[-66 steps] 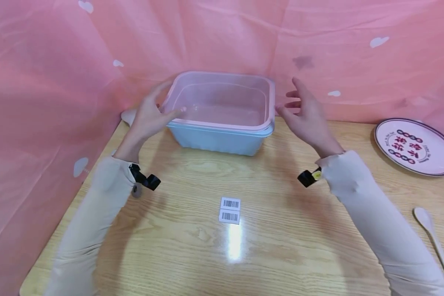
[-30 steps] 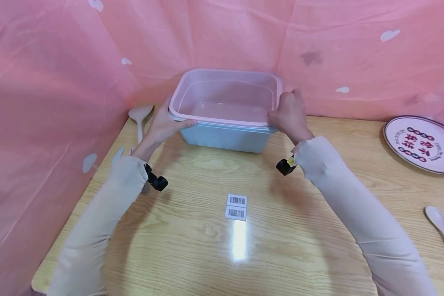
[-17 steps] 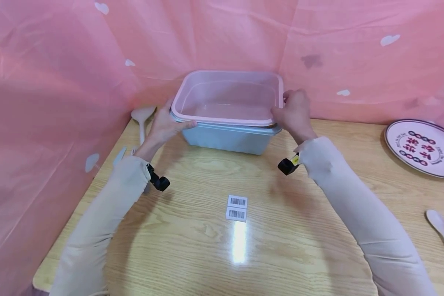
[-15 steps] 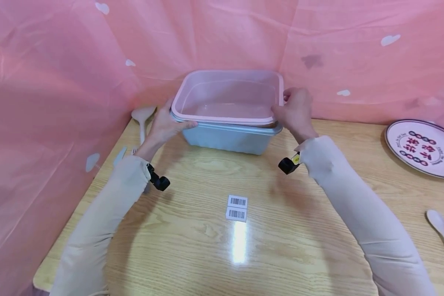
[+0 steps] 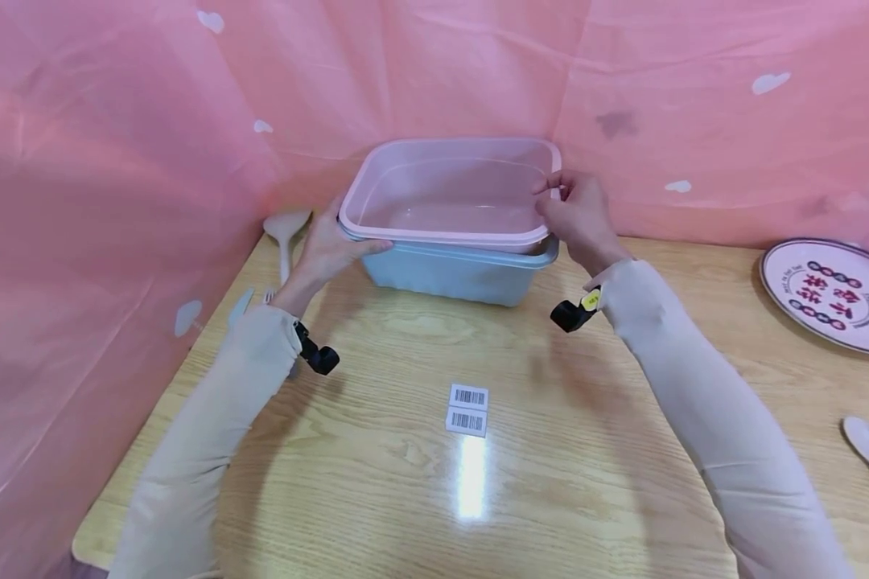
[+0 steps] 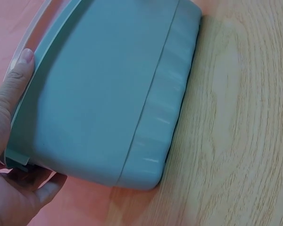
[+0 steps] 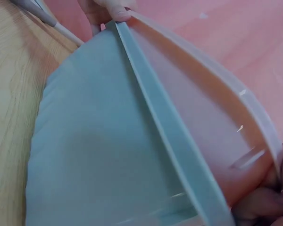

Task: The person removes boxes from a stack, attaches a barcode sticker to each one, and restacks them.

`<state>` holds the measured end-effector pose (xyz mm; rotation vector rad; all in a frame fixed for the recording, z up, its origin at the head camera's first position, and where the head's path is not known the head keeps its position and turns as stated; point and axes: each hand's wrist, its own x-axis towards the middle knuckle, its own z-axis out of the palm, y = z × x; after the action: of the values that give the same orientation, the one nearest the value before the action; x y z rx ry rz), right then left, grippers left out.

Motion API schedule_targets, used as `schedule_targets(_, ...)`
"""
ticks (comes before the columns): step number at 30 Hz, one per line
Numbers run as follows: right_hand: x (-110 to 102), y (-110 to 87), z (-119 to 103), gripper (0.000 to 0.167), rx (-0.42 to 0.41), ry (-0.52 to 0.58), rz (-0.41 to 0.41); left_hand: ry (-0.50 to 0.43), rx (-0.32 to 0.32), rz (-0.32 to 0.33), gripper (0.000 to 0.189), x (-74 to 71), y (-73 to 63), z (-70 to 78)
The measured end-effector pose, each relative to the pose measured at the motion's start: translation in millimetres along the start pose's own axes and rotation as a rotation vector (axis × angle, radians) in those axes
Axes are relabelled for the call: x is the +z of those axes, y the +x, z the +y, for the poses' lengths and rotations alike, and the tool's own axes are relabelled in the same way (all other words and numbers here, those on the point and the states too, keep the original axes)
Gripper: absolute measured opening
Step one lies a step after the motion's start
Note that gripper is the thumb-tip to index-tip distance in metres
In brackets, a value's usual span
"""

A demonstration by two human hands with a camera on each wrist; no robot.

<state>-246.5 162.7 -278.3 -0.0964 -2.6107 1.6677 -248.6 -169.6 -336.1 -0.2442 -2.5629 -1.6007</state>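
Observation:
A pink plastic basin (image 5: 452, 197) sits nested in a light blue basin (image 5: 449, 275) at the back of the table. Its right end is raised, leaving a gap above the blue rim. My left hand (image 5: 327, 248) grips the left end at the rim; in the left wrist view its thumb lies along the blue basin (image 6: 99, 94) rim, with fingers curled beneath. At the opposite end my right hand (image 5: 581, 215) pinches the pink rim. The right wrist view has its fingers (image 7: 262, 207) partly cut off at the pink basin (image 7: 188, 101) edge.
Left of the basins lie a white ladle-like utensil (image 5: 286, 233) and a light blue knife (image 5: 240, 305), partly behind my arm. Two barcode labels (image 5: 467, 408) are on the wooden table. To the right are a patterned plate (image 5: 836, 297) and a spoon (image 5: 867, 450). Pink cloth (image 5: 478, 64) hangs behind.
Both hands came in to the basins' ends and took hold of the rims. The pink basin's right end has risen, and the gap over the blue rim has widened.

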Motion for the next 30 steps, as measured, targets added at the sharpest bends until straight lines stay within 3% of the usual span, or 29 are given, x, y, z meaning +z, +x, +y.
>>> schedule_targets(5, 2.7, 3.8, 5.3, 0.014, -0.015, 0.028, 0.023, -0.047, 0.006, 0.001, 0.098, 0.9, -2.6, 2.0)
schedule_targets(13, -1.7, 1.6, 4.1, 0.018, 0.044, 0.070, 0.006, -0.093, 0.035, -0.027, 0.095, 1.3, -16.9, 27.3)
schedule_targets(23, -9.8, -1.9, -5.6, 0.025, 0.043, 0.066, 0.005, -0.159, 0.110, -0.031, 0.095, 4.8, -18.8, 26.3)
schedule_targets(30, -17.7, -6.0, -11.9, 0.020, 0.015, 0.159, 0.044, -0.172, 0.129, -0.049, 0.093, 5.3, -16.5, 23.3)
